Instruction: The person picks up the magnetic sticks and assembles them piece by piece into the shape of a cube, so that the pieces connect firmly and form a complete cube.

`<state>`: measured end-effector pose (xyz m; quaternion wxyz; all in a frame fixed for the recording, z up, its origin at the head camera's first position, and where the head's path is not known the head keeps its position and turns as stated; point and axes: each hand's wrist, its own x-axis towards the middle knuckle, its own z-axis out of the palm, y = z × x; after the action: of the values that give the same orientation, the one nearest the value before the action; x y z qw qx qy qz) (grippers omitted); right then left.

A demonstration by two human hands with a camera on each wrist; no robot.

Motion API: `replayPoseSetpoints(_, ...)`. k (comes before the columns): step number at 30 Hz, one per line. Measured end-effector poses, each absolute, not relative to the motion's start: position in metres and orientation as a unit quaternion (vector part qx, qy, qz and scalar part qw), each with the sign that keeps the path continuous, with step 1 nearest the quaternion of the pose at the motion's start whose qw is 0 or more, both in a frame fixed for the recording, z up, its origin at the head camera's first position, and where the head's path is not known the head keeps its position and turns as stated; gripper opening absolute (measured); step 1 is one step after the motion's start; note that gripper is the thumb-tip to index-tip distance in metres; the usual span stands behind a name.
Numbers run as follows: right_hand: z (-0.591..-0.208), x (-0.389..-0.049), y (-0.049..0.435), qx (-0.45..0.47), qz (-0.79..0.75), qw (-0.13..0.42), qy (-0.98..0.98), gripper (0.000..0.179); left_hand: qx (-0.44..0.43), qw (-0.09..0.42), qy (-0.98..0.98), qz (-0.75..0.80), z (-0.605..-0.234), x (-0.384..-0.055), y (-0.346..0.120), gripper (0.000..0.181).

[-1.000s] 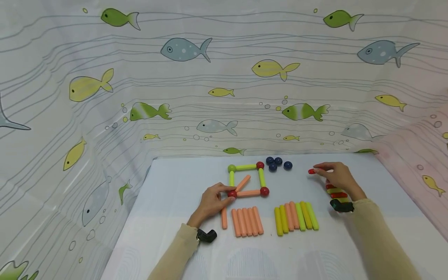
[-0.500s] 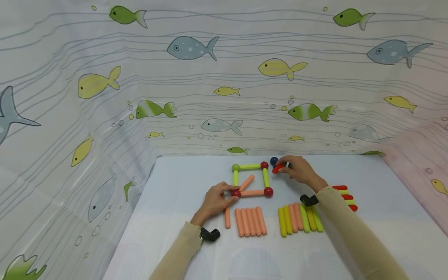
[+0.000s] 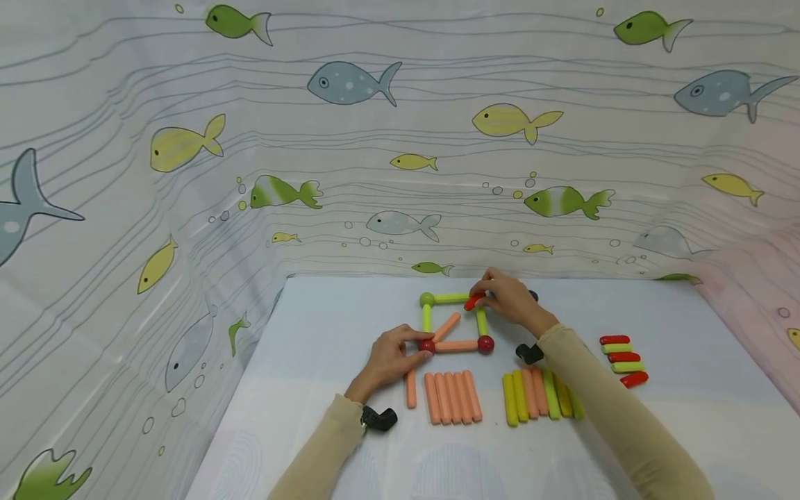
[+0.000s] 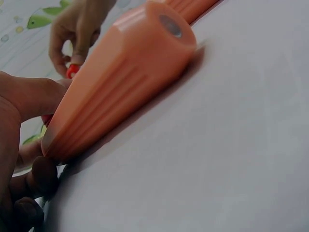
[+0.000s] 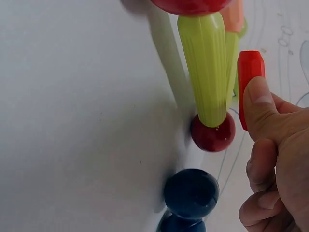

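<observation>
My left hand (image 3: 389, 355) pinches the red ball (image 3: 427, 346) at the near-left corner of a square of magnetic sticks and balls. Between my right thumb and fingers is a short red stick (image 5: 250, 72); my right hand (image 3: 509, 300) holds it by the square's far-right corner. There the dark red ball (image 5: 212, 136) shows in the right wrist view but is hidden in the head view. Lime sticks (image 3: 427, 321) form three sides, and an orange stick (image 3: 457, 346) forms the near side. Another orange stick (image 3: 447, 326) slants inward from the held ball. A green ball (image 3: 427, 299) marks the far-left corner.
Orange sticks (image 3: 454, 397) lie in a row in front of the square, one loose stick (image 3: 410, 390) beside them. Yellow, orange and lime sticks (image 3: 511, 401) lie further right, partly under my right sleeve. Short red and lime sticks (image 3: 623, 357) are at far right. Blue balls (image 5: 191, 193) sit behind my right hand.
My right hand has carried the short red stick leftward from the far right, past the blue balls, to the square's far-right corner. My left hand has stayed on its ball. The head view has shifted slightly.
</observation>
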<state>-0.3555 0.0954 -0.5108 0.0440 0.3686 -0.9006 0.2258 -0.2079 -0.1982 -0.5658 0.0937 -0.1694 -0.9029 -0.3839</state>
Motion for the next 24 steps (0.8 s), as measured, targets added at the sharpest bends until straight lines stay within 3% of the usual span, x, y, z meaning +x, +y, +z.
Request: replayPoseSetpoints(24,-0.523,-0.362,0.082,0.402,0.228,0.01,-0.887,0.014,-0.159,0.085,-0.906,-0.384,-0.566,-0.207,-0.197,0.034)
